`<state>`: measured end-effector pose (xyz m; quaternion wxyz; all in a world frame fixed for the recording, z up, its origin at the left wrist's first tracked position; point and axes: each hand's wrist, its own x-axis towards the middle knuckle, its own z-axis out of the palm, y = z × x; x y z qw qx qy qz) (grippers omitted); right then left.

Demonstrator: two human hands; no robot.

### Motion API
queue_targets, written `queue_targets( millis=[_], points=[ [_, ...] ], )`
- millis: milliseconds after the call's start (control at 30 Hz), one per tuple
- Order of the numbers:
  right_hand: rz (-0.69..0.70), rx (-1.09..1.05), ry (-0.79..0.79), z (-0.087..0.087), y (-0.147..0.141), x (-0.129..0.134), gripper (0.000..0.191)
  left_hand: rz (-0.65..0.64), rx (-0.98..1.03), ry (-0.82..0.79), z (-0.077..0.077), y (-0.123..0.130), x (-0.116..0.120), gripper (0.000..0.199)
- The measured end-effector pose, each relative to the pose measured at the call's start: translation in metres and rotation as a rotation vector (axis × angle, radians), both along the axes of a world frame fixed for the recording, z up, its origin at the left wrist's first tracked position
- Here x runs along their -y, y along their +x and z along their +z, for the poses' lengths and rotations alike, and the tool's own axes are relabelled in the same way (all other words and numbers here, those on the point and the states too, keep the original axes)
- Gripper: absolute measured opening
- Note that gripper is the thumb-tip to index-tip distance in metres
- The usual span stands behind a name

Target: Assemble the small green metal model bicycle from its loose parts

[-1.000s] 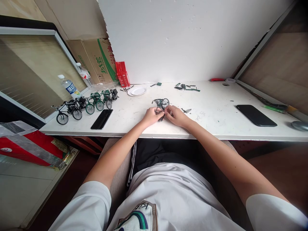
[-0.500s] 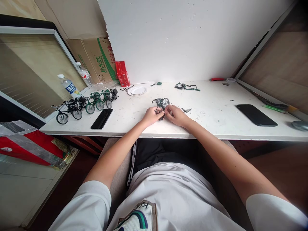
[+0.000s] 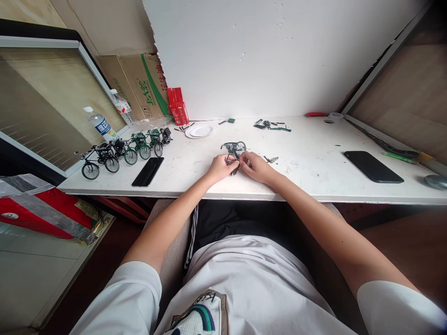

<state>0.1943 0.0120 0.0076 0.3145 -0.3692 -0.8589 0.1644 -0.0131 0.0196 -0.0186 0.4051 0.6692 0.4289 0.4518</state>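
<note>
Both hands meet over a dark model bicycle near the front middle of the white table. My left hand is closed around part of it, with the thumb along its near side. My right hand pinches at the same model from the right; whether a small part sits between its fingertips is hidden. One spoked wheel shows beyond the fingers, and dark pieces stick out below them. Just right of my right hand lie small loose parts.
Finished-looking model bicycles stand at the left, by a black phone and bottles. White plates, a red box and green and black parts lie at the back. Another phone lies right.
</note>
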Motion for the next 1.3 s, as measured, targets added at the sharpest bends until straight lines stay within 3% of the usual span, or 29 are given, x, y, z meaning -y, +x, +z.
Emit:
queue_targets(
  millis=[1300],
  points=[
    [0.011, -0.005, 0.012, -0.0046, 0.0011, -0.0043, 0.018, 0.015, -0.025, 0.012, 0.0025, -0.0010, 0.0016, 0.023]
  ],
)
